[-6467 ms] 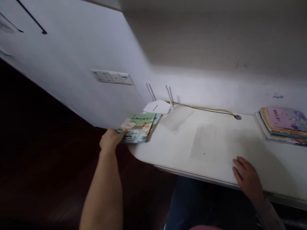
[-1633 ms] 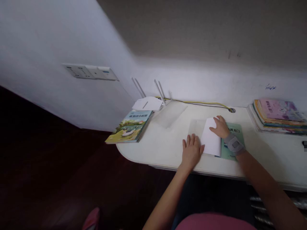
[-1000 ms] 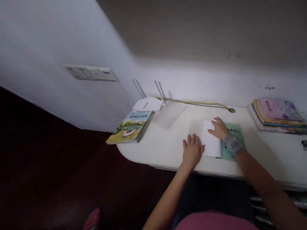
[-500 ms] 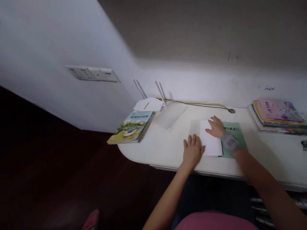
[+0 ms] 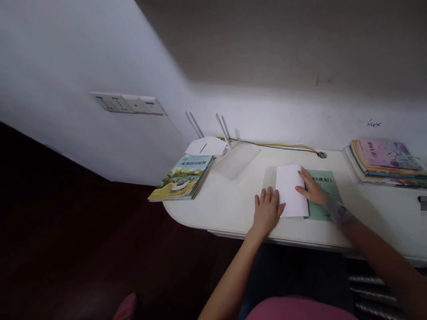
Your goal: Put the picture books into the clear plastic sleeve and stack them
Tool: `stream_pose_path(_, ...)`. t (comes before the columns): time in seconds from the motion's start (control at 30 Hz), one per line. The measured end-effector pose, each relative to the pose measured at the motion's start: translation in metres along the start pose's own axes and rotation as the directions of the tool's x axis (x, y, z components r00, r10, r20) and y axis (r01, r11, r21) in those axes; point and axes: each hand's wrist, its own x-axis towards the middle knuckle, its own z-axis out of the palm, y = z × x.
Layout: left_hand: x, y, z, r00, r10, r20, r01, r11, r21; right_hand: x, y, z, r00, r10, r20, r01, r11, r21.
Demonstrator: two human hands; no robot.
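Observation:
A green book lies on the desk, with a white page or flap folded over its left part. A pale see-through sheet sticks out from under the white flap on the left. My left hand lies flat with fingers spread at the flap's lower left edge, over the sheet and desk. On the flap's right edge, beside the green cover, my right hand rests with its fingers stretched out. A grey band with a square face circles the right wrist.
On the white desk a picture book overhangs the left end. Behind it stands a white router with antennas, near a clear plastic sheet. A cable runs to a desk hole. Stacked books are at right.
My right hand has slid right and slightly toward me, from the middle of the white flap to its right edge. My left hand stays nearly where it was.

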Motion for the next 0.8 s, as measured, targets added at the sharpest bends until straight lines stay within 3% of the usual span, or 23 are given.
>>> stream_pose_path(0.07,0.001,-0.005,-0.001,1.000,0.005,-0.005,-0.006,1.000,-0.028,-0.005,-0.005,0.001,0.998,-0.024,0.064,0.030,0.994,-0.107)
stream_pose_path(0.17,0.001,-0.017,-0.002,1.000,0.020,-0.023,-0.021,0.998,-0.056,-0.002,-0.017,0.003,0.992,0.043,0.116,-0.015,0.972,-0.232)
stream_pose_path(0.3,-0.001,-0.030,-0.002,0.998,0.015,-0.061,-0.022,0.994,-0.109,0.005,-0.031,0.006,0.973,0.151,0.176,-0.090,0.946,-0.311)
stream_pose_path(0.4,-0.002,-0.036,-0.001,0.995,0.012,-0.095,-0.026,0.990,-0.141,0.005,-0.037,0.010,0.967,0.157,0.201,-0.075,0.927,-0.367)
stream_pose_path(0.63,-0.002,-0.057,0.000,0.991,-0.082,-0.104,0.077,0.996,-0.049,0.005,-0.038,0.014,0.957,0.134,0.259,-0.018,0.914,-0.405)
stream_pose_path(0.8,-0.004,-0.061,0.002,0.994,-0.054,-0.099,0.055,0.998,0.012,0.011,-0.040,0.018,0.951,0.112,0.288,0.014,0.915,-0.404)
